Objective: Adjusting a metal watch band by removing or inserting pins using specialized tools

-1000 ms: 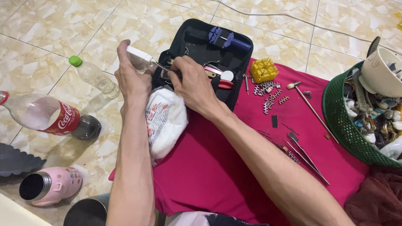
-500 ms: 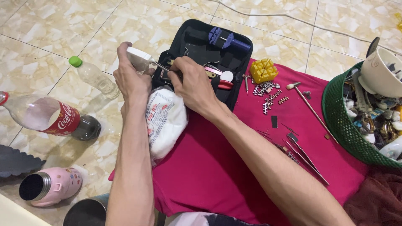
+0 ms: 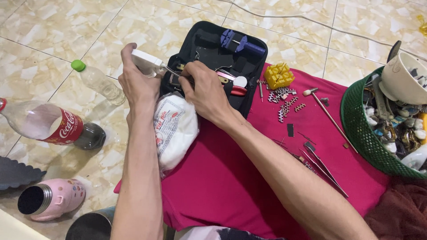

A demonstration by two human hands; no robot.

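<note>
My left hand (image 3: pixel 138 84) grips a small white plastic block (image 3: pixel 146 61) with a thin metal pin sticking out of it to the right. My right hand (image 3: pixel 202 91) pinches a slim tool at that pin, just over the near left corner of an open black tool case (image 3: pixel 231 62). A white bag of cotton (image 3: pixel 174 129) lies under both wrists on the magenta cloth (image 3: pixel 231 186). Inside the case lie a blue holder (image 3: pixel 240 43) and a red-handled tool (image 3: pixel 238 91).
Yellow block (image 3: pixel 279 75), loose metal links (image 3: pixel 287 103), a small hammer (image 3: pixel 327 113) and tweezers (image 3: pixel 322 166) lie on the cloth. A green basket (image 3: pixel 356 129) of odds and ends stands right. Left on the tiled floor: cola bottle (image 3: pixel 49 126), clear bottle (image 3: pixel 95 80), pink flask (image 3: pixel 51 200).
Both hands stay at the same spot over the case corner; the right fingers shift only slightly on the tool.
</note>
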